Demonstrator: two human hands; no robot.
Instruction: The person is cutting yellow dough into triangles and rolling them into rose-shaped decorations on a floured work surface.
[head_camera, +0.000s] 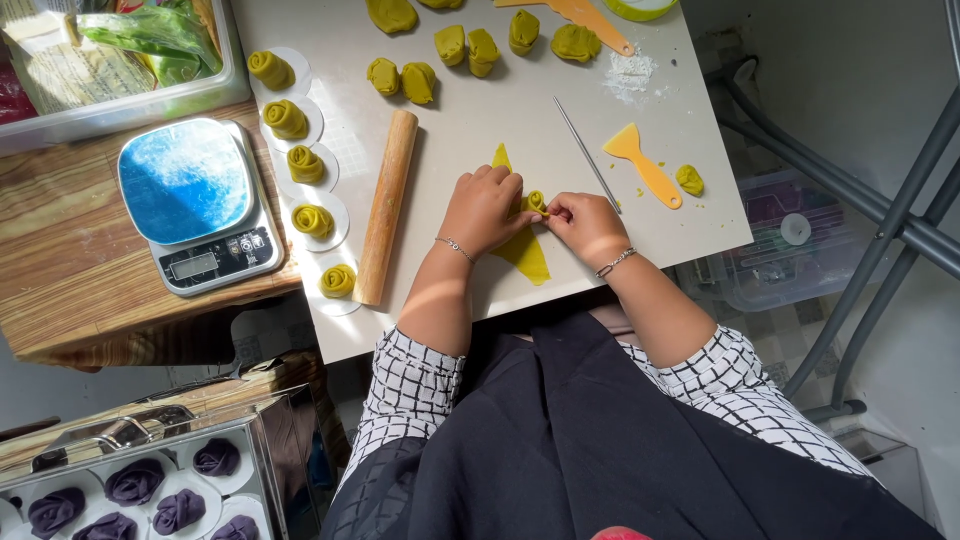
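A flat strip of yellow-green dough (527, 255) lies on the white work board (470, 125) in front of me. My left hand (485, 208) presses on the strip's middle, fingers curled over it. My right hand (583, 224) pinches the rolled end of the dough (537, 202) between thumb and fingers. Both hands touch the same piece, and its far tip pokes out above my left hand. Each wrist wears a thin bracelet.
A wooden rolling pin (386, 207) lies left of my hands. Several rolled dough roses (312, 220) sit on white paper rounds beside it. A digital scale (195, 205), yellow scraper (645, 167), thin metal rod (587, 155), dough lumps (418, 82) and a steamer tray of purple roses (135, 482) surround the board.
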